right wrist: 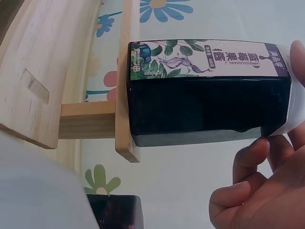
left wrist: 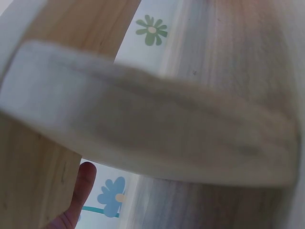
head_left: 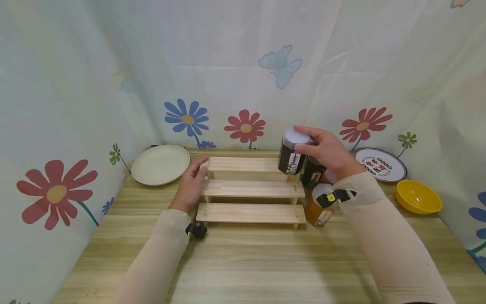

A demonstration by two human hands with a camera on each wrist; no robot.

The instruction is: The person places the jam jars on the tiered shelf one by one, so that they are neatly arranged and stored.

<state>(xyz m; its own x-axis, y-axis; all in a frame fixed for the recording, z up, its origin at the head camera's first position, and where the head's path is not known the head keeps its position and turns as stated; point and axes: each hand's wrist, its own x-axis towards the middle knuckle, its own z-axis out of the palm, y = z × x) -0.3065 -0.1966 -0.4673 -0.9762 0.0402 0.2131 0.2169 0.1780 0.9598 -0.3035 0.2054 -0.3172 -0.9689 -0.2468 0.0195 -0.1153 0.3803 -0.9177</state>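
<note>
Jam jar (head_left: 293, 157), dark-filled, in right fingers (right wrist: 251, 156)

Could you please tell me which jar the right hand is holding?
The dark jar at the top step's right end: the right hand grips its lid, while the other dark jar and the amber jar stand beside the rack.

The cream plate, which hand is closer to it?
The left hand. It holds the end of the wooden rack beside the cream plate; the right hand is farther off, gripping a dark jar at the rack's other end.
</note>
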